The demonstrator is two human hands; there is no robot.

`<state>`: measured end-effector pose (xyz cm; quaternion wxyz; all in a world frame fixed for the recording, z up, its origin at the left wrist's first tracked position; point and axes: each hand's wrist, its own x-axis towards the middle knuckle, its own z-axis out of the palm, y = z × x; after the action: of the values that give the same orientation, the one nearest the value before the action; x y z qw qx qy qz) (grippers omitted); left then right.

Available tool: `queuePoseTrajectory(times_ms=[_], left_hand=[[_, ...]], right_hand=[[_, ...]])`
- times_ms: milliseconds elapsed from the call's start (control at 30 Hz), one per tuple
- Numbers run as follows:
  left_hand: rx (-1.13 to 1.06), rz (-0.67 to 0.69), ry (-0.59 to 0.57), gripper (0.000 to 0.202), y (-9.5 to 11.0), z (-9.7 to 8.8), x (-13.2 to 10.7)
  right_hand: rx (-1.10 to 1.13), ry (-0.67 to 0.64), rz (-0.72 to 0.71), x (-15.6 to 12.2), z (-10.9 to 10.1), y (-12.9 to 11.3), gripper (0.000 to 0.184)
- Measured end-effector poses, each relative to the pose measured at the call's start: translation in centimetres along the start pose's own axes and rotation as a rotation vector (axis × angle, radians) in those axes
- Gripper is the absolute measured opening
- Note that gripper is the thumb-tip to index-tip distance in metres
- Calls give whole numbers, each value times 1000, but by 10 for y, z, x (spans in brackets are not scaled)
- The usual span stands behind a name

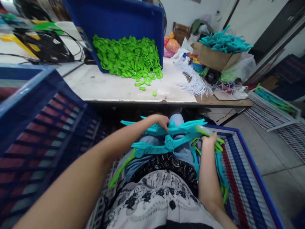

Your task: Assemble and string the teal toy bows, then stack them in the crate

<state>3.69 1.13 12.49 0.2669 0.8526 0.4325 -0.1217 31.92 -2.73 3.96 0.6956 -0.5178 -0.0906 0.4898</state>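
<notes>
Turquoise jointed plastic pieces (169, 143) with bright green arms lie across my lap, each with a round hub in the middle. My left hand (162, 122) is closed on the rear turquoise piece, just left of its hub. My right hand (209, 139) grips the green arm (202, 129) at the right end of these pieces, slightly blurred. Another green arm (121, 168) hangs down at the left end. Beneath my right forearm, more turquoise and green pieces (220, 168) rest in a blue-rimmed basket (247, 152); my arm partly hides them.
On the white table (114, 90) ahead, a tipped blue bin (114, 19) spills small green parts (128, 57). White cords (194, 79) and a cardboard box (215, 58) of turquoise parts are at right. A tall blue crate (47, 127) stands close on my left. White baskets (269, 111) sit on the floor.
</notes>
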Motion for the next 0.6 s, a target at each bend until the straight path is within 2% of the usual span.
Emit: queuePoseTrajectory(times_ms=[67,133,200,233,333,400,433,467,533,600], left_hand=[[5,-29,-63,51,-5,20,10],[27,-41,-66,53,-14,33,7],[32,-25,33,61,-25,44,-7],[35,-18,115,67,-32,50,-17],[71,-45,375,75,-49,79,-50],[89,-84,475,57,-56,101,-64],[91,-94,500,44,-58,109,-68],[90,-97,512,32,-59,115,-69],[80,-101,492,19,-59,118,-65],[75,-103,425,21,-56,112,-58]], right_hand=[[-171,8,39,1,-14,19,63],[-391,-148,45,3,-27,31,69],[-524,-310,73,3,-37,38,74],[-525,-328,110,2,-42,40,76],[-419,-166,301,-9,-56,43,73],[-437,-81,414,-20,-65,40,73],[-492,-82,463,-27,-68,37,75],[-581,-120,509,-34,-70,33,77],[-850,-286,550,-48,-70,22,75],[-1156,-529,429,-63,-62,11,62]])
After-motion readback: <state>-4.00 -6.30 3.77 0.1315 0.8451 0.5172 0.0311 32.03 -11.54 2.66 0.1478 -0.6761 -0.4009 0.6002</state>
